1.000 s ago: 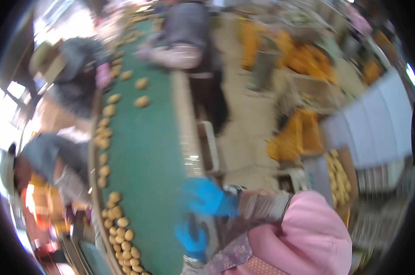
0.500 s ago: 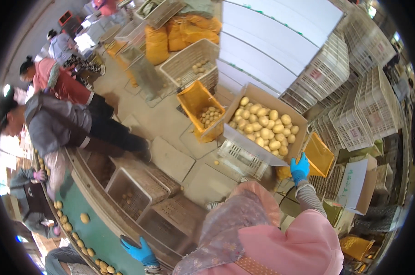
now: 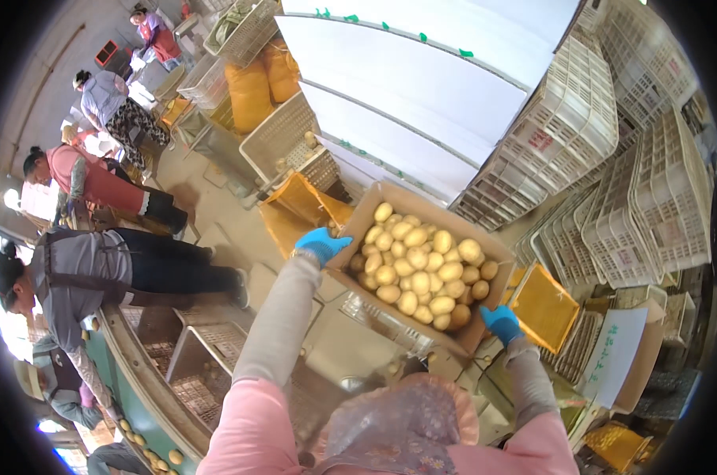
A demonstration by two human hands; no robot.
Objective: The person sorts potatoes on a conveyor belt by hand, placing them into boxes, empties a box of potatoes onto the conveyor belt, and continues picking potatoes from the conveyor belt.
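An open cardboard box (image 3: 482, 237) full of smooth, oval, yellow-tan produce (image 3: 422, 269), potato-like in look, is in front of me. My left hand (image 3: 324, 245), in a blue glove, grips the box's left side near its upper edge, fingers partly hidden behind the cardboard. At the opposite, near right corner, my right hand (image 3: 502, 323), also gloved in blue, has its fingers closed over the wall. A slatted grey platform (image 3: 382, 321) shows under the box's near side; whether the box rests on it I cannot tell.
White stacked panels (image 3: 406, 95) rise behind the box. Slatted plastic crates (image 3: 556, 119) pile up on the right, near an orange crate liner (image 3: 542, 307). A green conveyor (image 3: 125, 380) carries produce at lower left, with co-workers (image 3: 81, 261) along it. An orange-lined container (image 3: 299, 210) stands left of the box.
My left hand has left the conveyor and come up to grip the box's left side. My right hand stays at the right corner. The view has shifted toward the box.
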